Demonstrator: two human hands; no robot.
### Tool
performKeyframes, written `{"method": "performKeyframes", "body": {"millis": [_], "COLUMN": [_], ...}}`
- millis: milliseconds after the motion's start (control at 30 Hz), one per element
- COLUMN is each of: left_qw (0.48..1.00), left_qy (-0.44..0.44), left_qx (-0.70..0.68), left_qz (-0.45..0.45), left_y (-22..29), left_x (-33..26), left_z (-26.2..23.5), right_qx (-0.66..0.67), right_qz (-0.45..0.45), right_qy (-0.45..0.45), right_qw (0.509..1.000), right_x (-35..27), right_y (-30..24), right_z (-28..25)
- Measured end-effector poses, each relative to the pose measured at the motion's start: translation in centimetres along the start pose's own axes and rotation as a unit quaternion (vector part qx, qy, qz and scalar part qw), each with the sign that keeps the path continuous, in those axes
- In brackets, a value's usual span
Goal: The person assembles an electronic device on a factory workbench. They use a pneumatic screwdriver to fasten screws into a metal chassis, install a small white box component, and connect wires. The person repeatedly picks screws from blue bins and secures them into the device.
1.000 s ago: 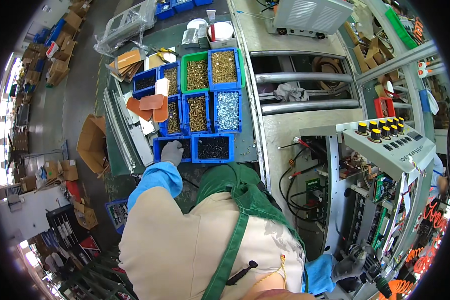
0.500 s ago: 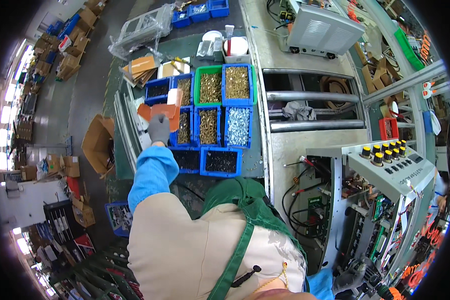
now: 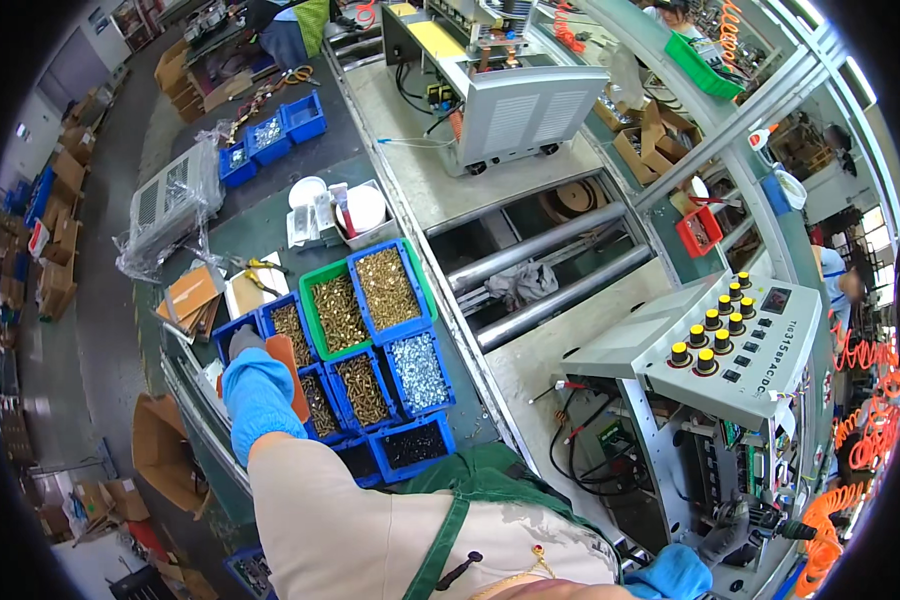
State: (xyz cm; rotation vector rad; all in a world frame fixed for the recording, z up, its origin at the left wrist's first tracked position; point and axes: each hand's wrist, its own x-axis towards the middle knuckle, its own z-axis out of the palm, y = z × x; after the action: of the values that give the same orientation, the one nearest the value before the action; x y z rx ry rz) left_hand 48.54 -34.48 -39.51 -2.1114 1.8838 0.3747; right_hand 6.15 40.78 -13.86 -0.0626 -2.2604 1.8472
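My left hand [image 3: 246, 342], in a grey glove with a blue sleeve cover, reaches into the blue bin [image 3: 226, 332] at the left end of the bin group. Its fingers are hidden from view. Beside it an orange-brown sheet [image 3: 288, 368] lies over neighbouring bins. At the lower right, my gloved right hand [image 3: 727, 535] is closed around a dark power screwdriver [image 3: 773, 522], next to the open machine chassis. Near the left hand are bins of brass-coloured screws [image 3: 362, 388], a green-rimmed bin of brass parts [image 3: 334, 310] and a bin of silvery fasteners [image 3: 420, 370].
A grey machine with a sloped panel of yellow-capped knobs [image 3: 715, 335] stands at right. Metal rollers [image 3: 535, 248] cross the conveyor gap. Pliers with yellow handles [image 3: 260, 268] lie beyond the bins. An orange coiled hose [image 3: 832, 515] hangs at right; an open carton [image 3: 165, 450] stands left.
The view has turned, so the bench now slants. My left hand has moved from the orange-brown sheet to the far-left bin. My right hand still has the screwdriver, now seen more fully.
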Motion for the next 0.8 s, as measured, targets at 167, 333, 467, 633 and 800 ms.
{"method": "performKeyframes", "body": {"millis": [167, 333, 467, 633, 800], "left_qw": [1.0, 0.995, 0.994, 0.985, 0.981], "left_qy": [0.02, 0.075, 0.091, 0.141, 0.159], "left_qx": [0.002, -0.066, -0.051, -0.079, -0.107], "left_qz": [-0.009, 0.009, -0.008, -0.06, -0.013], "left_y": [0.2, -0.3, -1.3, -0.5, -3.6], "left_x": [0.0, -1.0, 0.6, -0.1, 1.0], "left_z": [0.2, -0.6, 0.3, -0.4, -0.7], "right_qx": [-0.011, 0.001, 0.004, 0.03, 0.061], "right_qz": [0.015, 0.001, -0.017, -0.065, -0.107], "right_qy": [0.001, 0.032, 0.044, 0.006, -0.016], "right_qw": [1.0, 0.999, 0.999, 0.997, 0.992], "right_x": [0.2, 0.1, 0.5, 0.8, 0.7], "right_y": [-0.4, -0.2, 0.3, 0.5, -0.3], "right_z": [0.0, -0.1, -0.4, -0.8, 0.2]}}
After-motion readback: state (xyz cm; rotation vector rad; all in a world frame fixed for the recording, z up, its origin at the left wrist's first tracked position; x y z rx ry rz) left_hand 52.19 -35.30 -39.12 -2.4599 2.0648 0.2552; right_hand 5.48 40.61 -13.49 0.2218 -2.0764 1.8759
